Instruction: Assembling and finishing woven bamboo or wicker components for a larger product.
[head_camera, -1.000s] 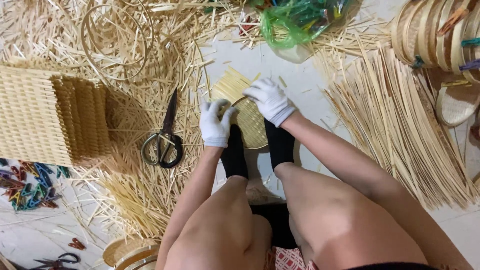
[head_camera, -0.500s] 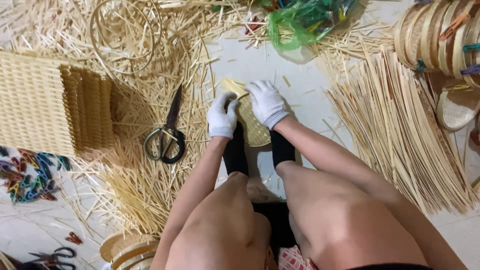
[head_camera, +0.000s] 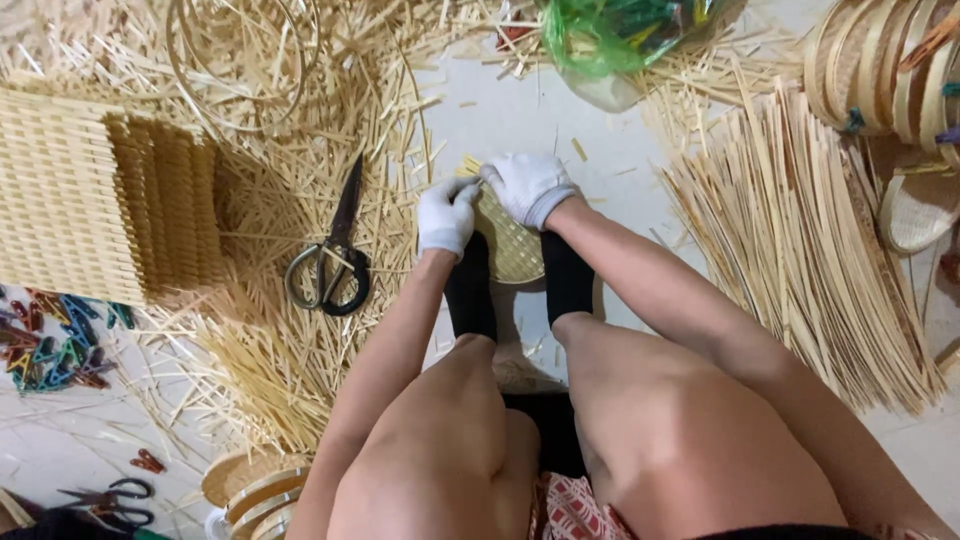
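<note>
Bamboo, woven into a small round mat (head_camera: 510, 245), lies on the pale floor (head_camera: 520, 110) in the head view, pinned under both feet in black socks (head_camera: 470, 285). The left hand (head_camera: 445, 215), in a white glove, is closed over the mat's left rim, fingers curled down on the edge. The right hand (head_camera: 528, 187), gloved the same, is bent over the far rim, fingertips pressed into the weave; both grip the mat and nothing else. Against the picture a second ago, the hands have drawn closer together at the far edge, and the mat shows less between them (the camera has also dipped a little), so the work seems to have moved to that part of the rim. Left of the left hand lie black scissors (head_camera: 330, 260) on loose bamboo strips (head_camera: 270, 350); further left stand stacked woven panels (head_camera: 90, 200). Right of the right hand lies a fanned bundle of long splints (head_camera: 800, 240); beyond it, a green plastic bag (head_camera: 620, 30).
</note>
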